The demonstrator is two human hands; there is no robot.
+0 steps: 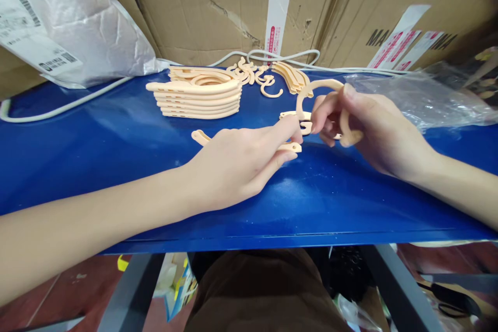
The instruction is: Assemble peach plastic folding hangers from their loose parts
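My left hand (237,166) is closed around a beige plastic hanger arm (201,138), whose two ends stick out on either side of my fingers. The hanger arm's middle is hidden under the hand. In my right hand (383,127) a curved beige hanger hook (323,84) is pinched between thumb and fingers. The hook's one end is at my left fingertips, close to the arm; whether they touch I cannot tell. Behind my fingers, more beige hanger parts (288,114) lie partly hidden on the blue table (249,218).
Several stacked hangers (197,101) sit at the back left. Beside them lie loose hooks (245,73) and a pile of hanger arms (291,78). Cardboard boxes (218,10) line the back, with a white cable (62,109), a silvery-white parcel (105,26) and clear plastic bag (428,96).
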